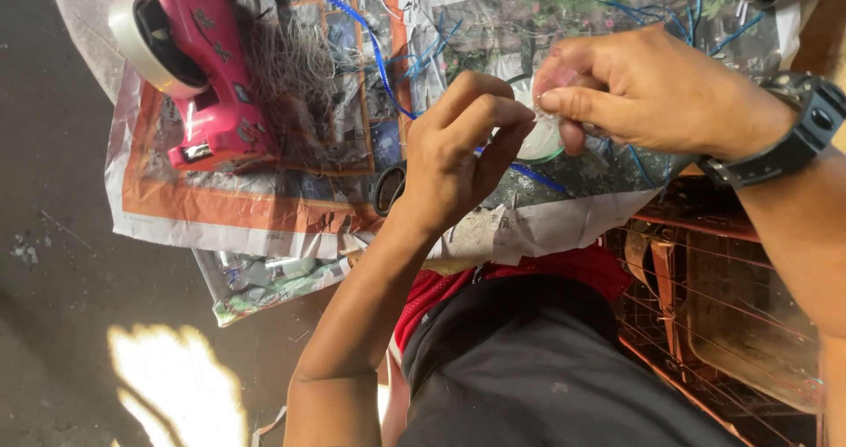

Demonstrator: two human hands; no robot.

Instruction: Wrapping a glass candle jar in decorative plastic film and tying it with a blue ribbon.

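Hands pinch together: left hand [458, 147] and right hand [634, 90] both grasp a small clear round plastic piece [539, 138] (details blurred), pink toy car [207, 68] at ten o'clock on crumpled newspaper [264, 209].

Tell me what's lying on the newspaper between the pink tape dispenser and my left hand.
In the head view, a loose tuft of thin pale fibres lies on the newspaper between the pink tape dispenser and the left hand, with a blue cord running past it.

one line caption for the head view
Both hands, left and right, pinch something small above newspaper.
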